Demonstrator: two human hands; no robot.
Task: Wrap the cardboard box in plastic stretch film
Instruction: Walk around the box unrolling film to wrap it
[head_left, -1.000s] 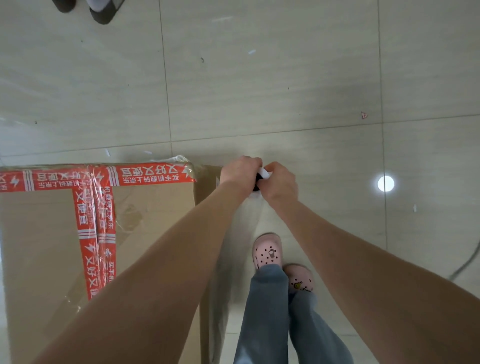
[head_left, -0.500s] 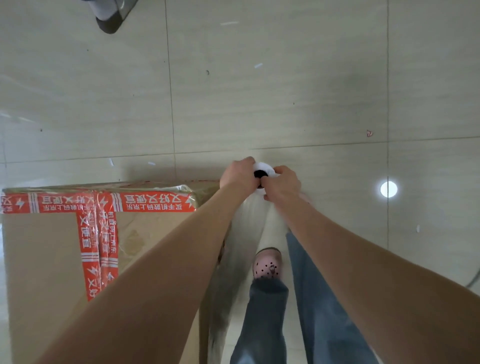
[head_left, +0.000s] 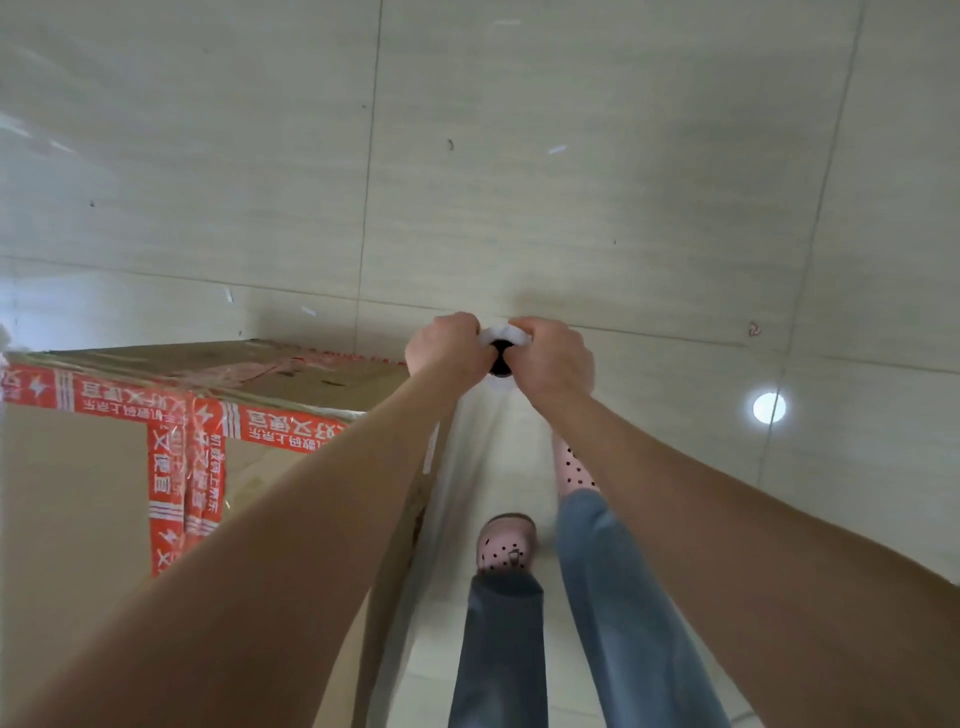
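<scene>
A tall cardboard box (head_left: 88, 499) sealed with red printed tape stands at the lower left. Just past its far right corner I hold a stretch film roll (head_left: 501, 347) upright, its white top and dark core showing between my fists. My left hand (head_left: 447, 345) grips the roll's left side and my right hand (head_left: 553, 358) its right side. A sheet of clear film (head_left: 457, 493) hangs from the roll down along the box's right side. The lower part of the roll is hidden by my hands and arms.
The floor is pale glossy tile (head_left: 623, 182) with a bright lamp reflection (head_left: 769, 408) at the right. My feet in pink perforated clogs (head_left: 506, 543) and blue jeans stand right of the box, one foot stepping forward.
The roll and both hands have travelled forward past the box's far corner. The view tilted so the box's far face shows. My right foot stepped ahead; the shoes at the top left left the view.
</scene>
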